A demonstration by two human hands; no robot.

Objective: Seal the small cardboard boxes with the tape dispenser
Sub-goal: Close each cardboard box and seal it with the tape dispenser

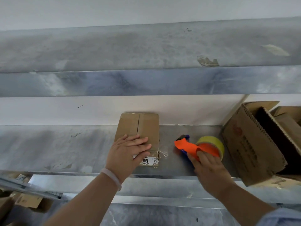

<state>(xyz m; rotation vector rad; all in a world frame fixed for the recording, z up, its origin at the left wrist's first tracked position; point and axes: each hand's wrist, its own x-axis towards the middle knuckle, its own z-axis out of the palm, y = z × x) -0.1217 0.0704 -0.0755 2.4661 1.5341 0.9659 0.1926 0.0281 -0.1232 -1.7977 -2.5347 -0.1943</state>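
At the front edge of the metal shelf [48,147] 2 hands are at work. The left hand [128,152], with a pale bracelet [112,178] on the wrist, lies flat with straight fingers on the near end of the small cardboard box [138,126] and presses it down; it grips nothing. The right hand [208,167] is closed round the tape dispenser [192,147], an orange tool with a yellowish tape roll [213,142]. I cannot tell if the tool rests on the shelf or hangs just over it.

The box stands in the middle of the shelf and its far end touches the back wall. Its long axis runs from the front edge to the wall, and the seam of the 2 flaps follows this axis. The dispenser is just beside the box, on its right, with the nose toward it. I judge the right hand must carry it left onto the seam, then pull along it.

At the right end of the shelf stands a large open carton [249,147]. Above, the upper shelf [114,46] carries old tape scraps.
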